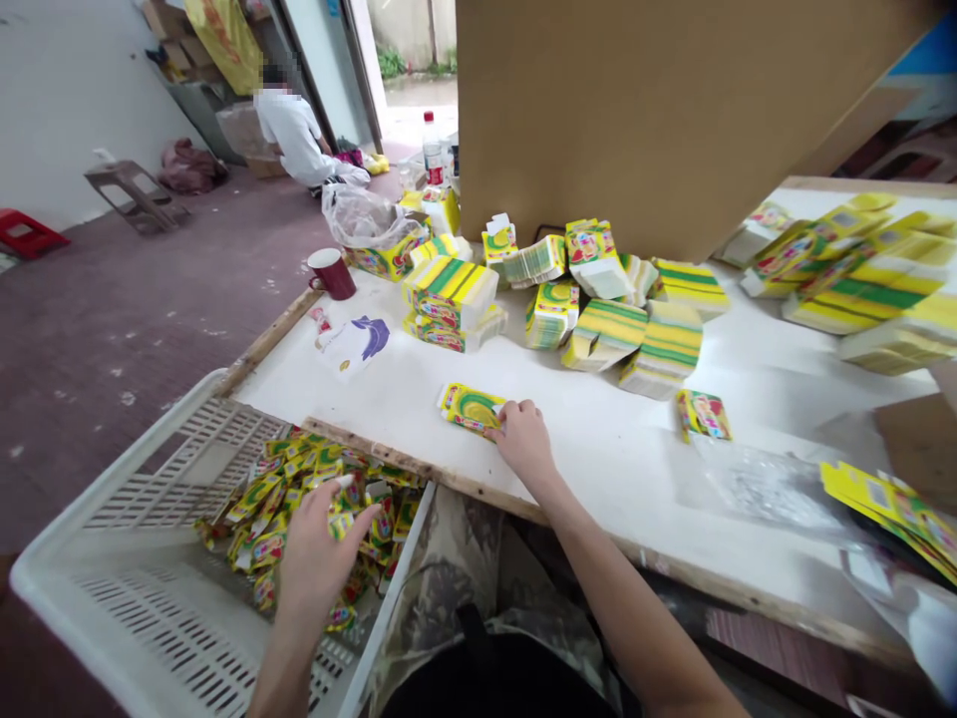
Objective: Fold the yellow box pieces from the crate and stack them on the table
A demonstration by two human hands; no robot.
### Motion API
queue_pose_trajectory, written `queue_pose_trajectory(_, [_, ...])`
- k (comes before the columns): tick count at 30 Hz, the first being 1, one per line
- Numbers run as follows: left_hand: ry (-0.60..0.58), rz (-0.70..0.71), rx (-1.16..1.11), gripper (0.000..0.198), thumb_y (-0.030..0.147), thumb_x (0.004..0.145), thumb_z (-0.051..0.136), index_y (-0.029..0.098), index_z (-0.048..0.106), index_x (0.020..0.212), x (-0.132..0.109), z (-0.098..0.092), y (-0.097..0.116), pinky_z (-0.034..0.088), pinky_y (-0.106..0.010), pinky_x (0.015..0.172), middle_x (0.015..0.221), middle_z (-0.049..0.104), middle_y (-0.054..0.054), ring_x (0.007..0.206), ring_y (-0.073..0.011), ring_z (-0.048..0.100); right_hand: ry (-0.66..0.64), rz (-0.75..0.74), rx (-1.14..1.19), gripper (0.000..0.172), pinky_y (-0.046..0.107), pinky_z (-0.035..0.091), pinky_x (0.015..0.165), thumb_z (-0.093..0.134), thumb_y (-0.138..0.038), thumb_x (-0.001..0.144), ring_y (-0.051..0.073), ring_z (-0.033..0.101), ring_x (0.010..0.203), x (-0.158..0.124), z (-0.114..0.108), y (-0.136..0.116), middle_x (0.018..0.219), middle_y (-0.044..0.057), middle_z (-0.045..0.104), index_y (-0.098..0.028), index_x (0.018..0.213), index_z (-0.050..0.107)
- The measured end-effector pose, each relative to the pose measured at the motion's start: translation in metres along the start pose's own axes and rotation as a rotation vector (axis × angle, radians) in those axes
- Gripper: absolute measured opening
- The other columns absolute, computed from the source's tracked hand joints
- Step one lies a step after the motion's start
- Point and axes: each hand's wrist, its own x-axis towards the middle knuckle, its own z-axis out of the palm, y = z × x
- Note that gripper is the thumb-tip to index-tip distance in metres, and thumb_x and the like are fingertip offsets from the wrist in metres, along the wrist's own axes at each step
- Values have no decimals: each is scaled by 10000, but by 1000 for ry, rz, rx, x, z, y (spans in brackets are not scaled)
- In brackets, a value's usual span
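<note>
My right hand [524, 439] grips the near right end of a flat yellow and green carton [471, 407] lying on the white tabletop [419, 449]. Over a white plastic crate [224, 384] on the left hovers my left hand [320, 534], its thumb and fingers apart and nothing between them. Small yellow, green and red packs [276, 499] lie heaped inside the crate below that hand. A white covering shows on the tip of one left finger.
Stacks of flat cartons [453, 289] stand along the table's far side, before a large cardboard box [613, 110]. A maroon mug [333, 274] stands at the left edge. Clear plastic bags [763, 484] lie on the right. A person in white [291, 130] crouches near the doorway.
</note>
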Motion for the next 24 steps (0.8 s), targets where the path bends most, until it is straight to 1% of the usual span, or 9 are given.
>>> queue_pose_trajectory(4, [-216, -72, -369, 403, 452, 773, 643, 194, 559, 1071, -9, 30, 35, 417, -503, 982, 1097, 639, -117, 1080, -291, 582, -34, -3, 66, 213, 336, 433, 707, 668, -177, 711, 214, 554, 765, -4, 2, -2, 804, 37, 570, -214, 777, 470])
queue_pose_trajectory(7, [-367, -180, -742, 535, 423, 719, 715, 182, 512, 1152, -11, 52, 62, 447, -462, 966, 1156, 631, -138, 1100, -271, 592, -89, -11, 166, 208, 297, 415, 630, 632, -195, 737, 171, 527, 642, -12, -9, -9, 724, -21, 536, -222, 799, 435])
queue_pose_trajectory(10, [-291, -244, -1071, 745, 577, 640, 725, 195, 448, 1216, -7, 65, 85, 488, -432, 916, 1273, 553, -173, 1151, -290, 564, -203, -68, 300, 180, 262, 403, 591, 615, -223, 765, 140, 493, 603, -30, -23, -26, 693, -42, 514, -222, 769, 436])
queue_pose_trajectory(12, [-213, -232, -1228, 758, 694, 664, 618, 207, 445, 1218, -2, 66, 99, 499, -420, 900, 1281, 542, -163, 1169, -295, 550, -327, -127, 388, 180, 237, 400, 577, 625, -199, 752, 124, 480, 603, -48, -29, -41, 676, -46, 515, -213, 709, 451])
queue_pose_trajectory(15, [-41, -251, -1473, 527, 670, 789, 464, 222, 538, 1057, 7, 58, 118, 508, -377, 854, 1006, 632, -80, 1005, -241, 614, -482, -175, 513, 192, 207, 395, 541, 634, -167, 740, 105, 462, 584, -74, -28, -64, 645, -56, 497, -205, 674, 458])
queue_pose_trajectory(17, [103, -305, -1534, 422, 628, 840, 399, 233, 537, 895, 12, 52, 126, 513, -318, 772, 791, 571, -10, 803, -173, 606, -505, -150, 664, 191, 213, 420, 572, 674, -197, 731, 110, 480, 632, -86, -22, -73, 709, -45, 511, -203, 745, 484])
queue_pose_trajectory(19, [197, -359, -1499, 428, 646, 842, 381, 236, 498, 811, 15, 50, 128, 498, -265, 679, 706, 486, 21, 675, -134, 544, -479, -106, 787, 295, 234, 441, 620, 739, -226, 688, 126, 499, 695, -91, -17, -77, 776, -33, 526, -206, 863, 502])
queue_pose_trajectory(21, [188, -376, -1432, 498, 719, 801, 386, 234, 502, 820, 13, 53, 123, 494, -259, 652, 712, 488, 13, 668, -138, 537, -440, -74, 789, 351, 241, 436, 623, 750, -209, 675, 132, 503, 694, -88, -14, -76, 756, -41, 526, -210, 931, 510])
queue_pose_trajectory(24, [44, -293, -1252, 600, 767, 763, 396, 215, 554, 935, 4, 60, 109, 513, -314, 743, 799, 577, -38, 782, -187, 599, -394, -72, 693, 230, 241, 413, 600, 679, -166, 738, 125, 488, 647, -78, -18, -68, 701, -48, 519, -204, 931, 559])
